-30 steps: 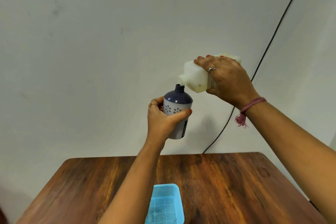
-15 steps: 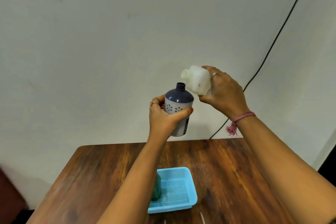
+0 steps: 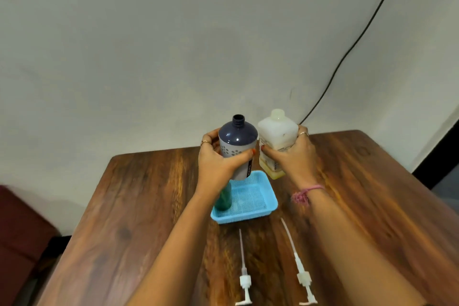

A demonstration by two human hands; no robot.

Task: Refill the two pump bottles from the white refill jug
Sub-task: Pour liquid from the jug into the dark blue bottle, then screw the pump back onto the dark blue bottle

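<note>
Above the far half of the table (image 3: 149,206), I hold both containers upright and side by side, close enough that they look to touch, though I cannot confirm contact.

Risks noted:
- The navy pump bottle (image 3: 237,146) has an open neck, no pump fitted. Any tilt while I carry it would spill whatever is inside.
- The white refill jug (image 3: 277,136) is also uncapped as far as I can tell, with yellowish liquid low in its base. A jolt against the bottle could slop it onto the wood.
- The blue basket (image 3: 269,202) lies directly beneath, near the table's middle, with a green bottle (image 3: 223,197) standing in its left side. Setting the navy bottle down carelessly could knock the green one over.
- Two pump heads (image 3: 244,278) lie loose toward the near edge, tubes pointing away from me; my forearms pass just over them and could sweep them off.

Grip:
- My left hand (image 3: 218,164) is wrapped round the navy bottle's body, thumb across its front, fingers behind.
- My right hand (image 3: 293,156) clasps the jug from its right side, thumb on the front label. Neither hand is slack.
</note>
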